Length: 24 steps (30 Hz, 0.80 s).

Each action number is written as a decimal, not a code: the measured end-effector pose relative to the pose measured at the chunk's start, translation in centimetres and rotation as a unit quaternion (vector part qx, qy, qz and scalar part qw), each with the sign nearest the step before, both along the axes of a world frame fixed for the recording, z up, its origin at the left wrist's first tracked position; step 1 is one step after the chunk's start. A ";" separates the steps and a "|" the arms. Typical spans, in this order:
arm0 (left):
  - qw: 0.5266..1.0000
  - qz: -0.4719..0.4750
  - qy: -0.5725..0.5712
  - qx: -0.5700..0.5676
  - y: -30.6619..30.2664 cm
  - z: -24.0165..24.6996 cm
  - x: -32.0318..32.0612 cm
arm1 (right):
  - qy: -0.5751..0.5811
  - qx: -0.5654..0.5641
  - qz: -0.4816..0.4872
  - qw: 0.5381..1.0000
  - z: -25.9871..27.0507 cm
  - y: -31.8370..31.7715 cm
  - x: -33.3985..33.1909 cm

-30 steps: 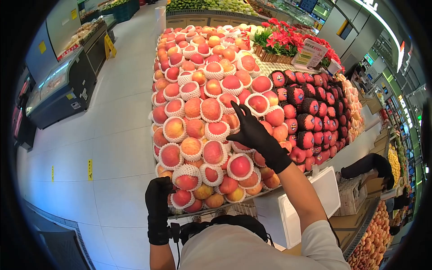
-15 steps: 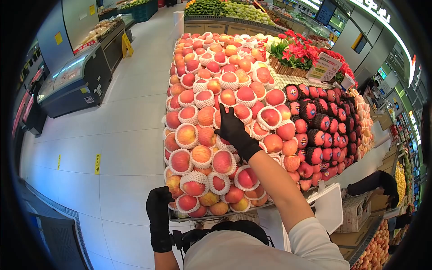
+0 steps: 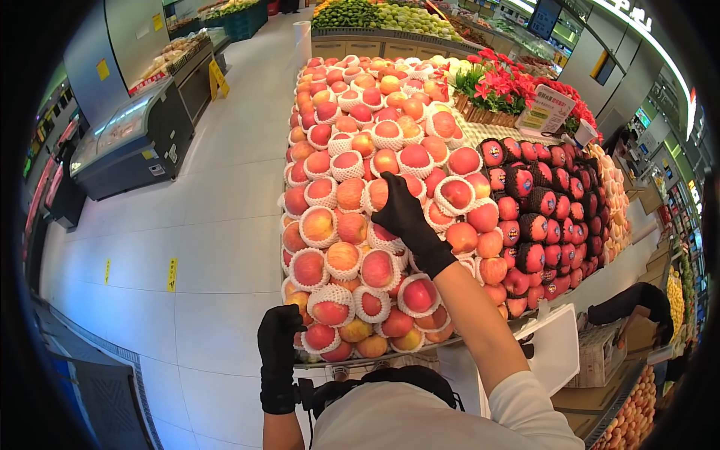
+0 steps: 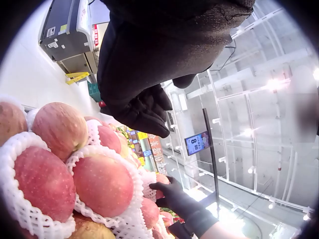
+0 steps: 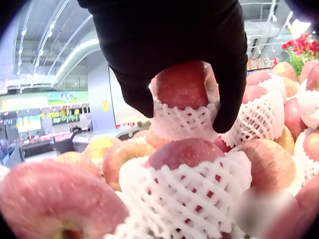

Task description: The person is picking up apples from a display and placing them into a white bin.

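My right hand (image 3: 409,223), in a black glove, reaches over the middle of a display of red-yellow apples (image 3: 343,256), many in white foam nets. In the right wrist view, its thumb and fingers grip the two sides of a red apple (image 5: 182,89) in a white foam net (image 5: 182,121). Another netted apple sits just in front of it. My left hand (image 3: 279,337), also gloved in black, hangs at the display's near left corner. Its fingers curl loosely around nothing in the left wrist view, beside netted apples (image 4: 104,183).
Darker red apples (image 3: 532,253) in black nets fill the display's right side. Red flowers (image 3: 495,82) and a sign (image 3: 546,111) stand behind them. A white foam box (image 3: 555,349) sits near right; a freezer case (image 3: 135,142) stands left, across the floor. Another person (image 3: 634,304) bends at the right.
My right hand has gone from spread fingers above the apples to gripping one netted apple. The left hand stays by the near corner, and the head view has shifted a little.
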<state>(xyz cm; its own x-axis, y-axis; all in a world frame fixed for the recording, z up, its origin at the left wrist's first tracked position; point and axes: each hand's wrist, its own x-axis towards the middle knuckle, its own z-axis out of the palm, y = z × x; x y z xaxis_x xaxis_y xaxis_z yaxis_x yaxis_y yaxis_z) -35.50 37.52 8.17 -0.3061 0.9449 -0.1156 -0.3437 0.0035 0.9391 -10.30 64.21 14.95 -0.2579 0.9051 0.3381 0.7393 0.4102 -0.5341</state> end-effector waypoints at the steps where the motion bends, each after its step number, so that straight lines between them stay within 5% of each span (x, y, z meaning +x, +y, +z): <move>1: 1.000 -0.014 -0.007 0.000 0.3 0.7 0.3 | 0.010 0.003 -0.008 1.000 0.1 -0.1 0.4; 13: 0.979 -0.197 -0.031 0.046 7.0 8.4 7.5 | 0.192 -0.020 0.048 0.980 5.9 -11.7 3.4; 16: 0.961 -0.241 -0.123 0.061 8.3 8.8 9.9 | 0.203 -0.050 0.073 0.975 6.5 -14.7 4.0; 18: 0.954 -0.270 0.051 0.121 9.0 9.0 11.2 | 0.195 -0.029 0.095 0.976 7.4 -16.5 3.8; 20: 0.948 -0.293 0.053 0.109 9.3 8.7 12.1 | 0.187 -0.004 0.116 0.975 7.3 -17.7 3.9; 22: 0.944 -0.308 -0.116 0.019 9.3 8.0 12.9 | 0.162 0.032 0.106 0.981 6.0 -18.2 4.5; 24: 0.950 -0.306 -0.013 0.058 9.5 7.1 13.1 | 0.193 0.035 0.080 0.977 5.5 -18.8 5.0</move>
